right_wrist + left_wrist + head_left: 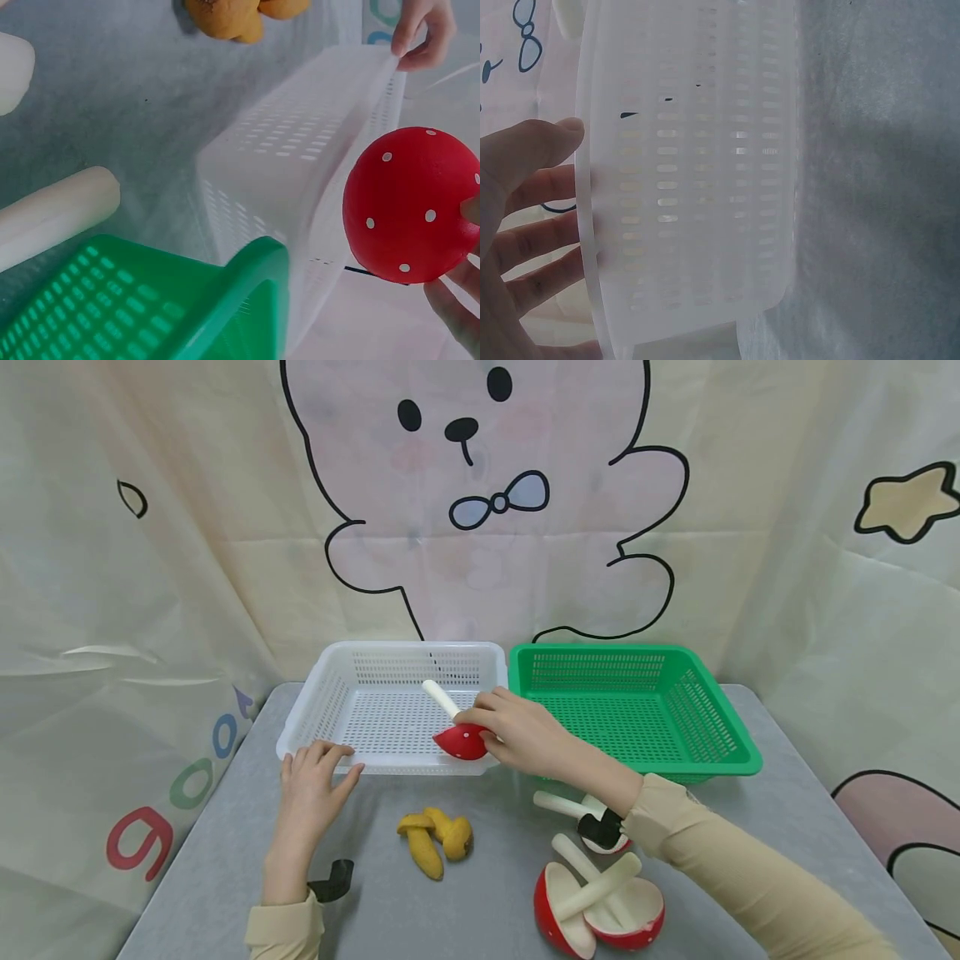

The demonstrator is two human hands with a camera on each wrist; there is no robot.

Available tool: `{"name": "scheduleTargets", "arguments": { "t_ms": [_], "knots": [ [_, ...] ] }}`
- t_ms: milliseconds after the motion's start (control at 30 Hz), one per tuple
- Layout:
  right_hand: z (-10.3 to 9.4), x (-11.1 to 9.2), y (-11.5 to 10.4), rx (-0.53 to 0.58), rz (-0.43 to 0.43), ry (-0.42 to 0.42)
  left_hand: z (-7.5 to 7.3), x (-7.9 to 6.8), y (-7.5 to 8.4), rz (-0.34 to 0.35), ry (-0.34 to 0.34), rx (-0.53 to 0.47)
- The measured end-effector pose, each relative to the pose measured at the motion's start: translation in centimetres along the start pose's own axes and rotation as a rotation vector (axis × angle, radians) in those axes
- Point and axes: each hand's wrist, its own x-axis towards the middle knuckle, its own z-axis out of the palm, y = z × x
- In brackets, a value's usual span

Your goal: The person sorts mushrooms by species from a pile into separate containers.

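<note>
My right hand (517, 731) holds a red toy mushroom (461, 742) by its white-dotted cap. The white stem points up and away, above the front right part of the white basket (390, 769). In the right wrist view, the rounded cap (409, 202) hides part of the fingers. At the basket's front left, my left hand (311, 789) grips the rim. The left wrist view shows the thumb at the rim (586, 195) and the other fingers partly hidden behind it.
A green basket (720, 727) stands right of the white one. Yellow toy mushrooms (425, 852) lie on the grey table (480, 918) in front. Several more red-capped mushrooms (555, 910) lie at the front right, partly under my right forearm. A printed curtain (487, 585) hangs behind.
</note>
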Motion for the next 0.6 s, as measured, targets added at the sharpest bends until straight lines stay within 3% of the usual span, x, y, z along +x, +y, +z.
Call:
{"name": "scheduleTargets", "arguments": {
  "t_ms": [600],
  "knots": [
    [3.0,2.1,1.8,0.001,0.084,-0.100,0.0,0.0,0.0,0.003,-0.006,0.013]
  ]
}}
